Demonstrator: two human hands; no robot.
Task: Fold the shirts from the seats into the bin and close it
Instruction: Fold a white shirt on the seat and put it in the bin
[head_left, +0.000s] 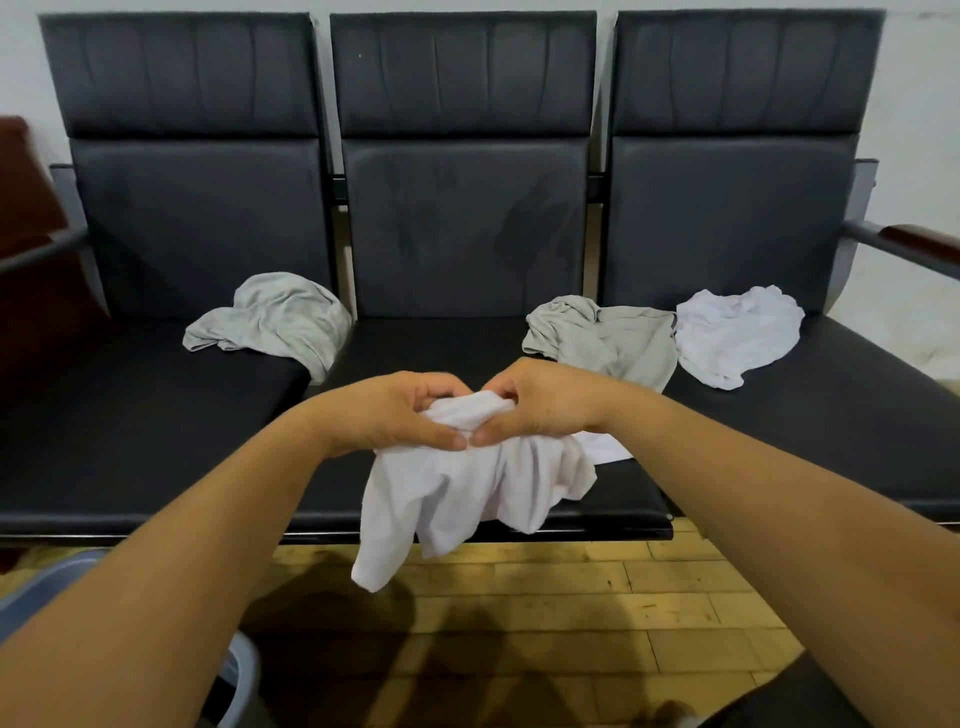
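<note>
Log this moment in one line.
held white shirt; left hand grips it; right hand grips it; waiting: left grey shirt, middle grey shirt, right white shirt

Left hand: bare, thumbnail short.
Right hand: bare, thumbnail short.
Left arm: bare to the frame edge.
Right arm: bare to the frame edge.
Clothing: dark fabric at lower right; garment unclear.
</note>
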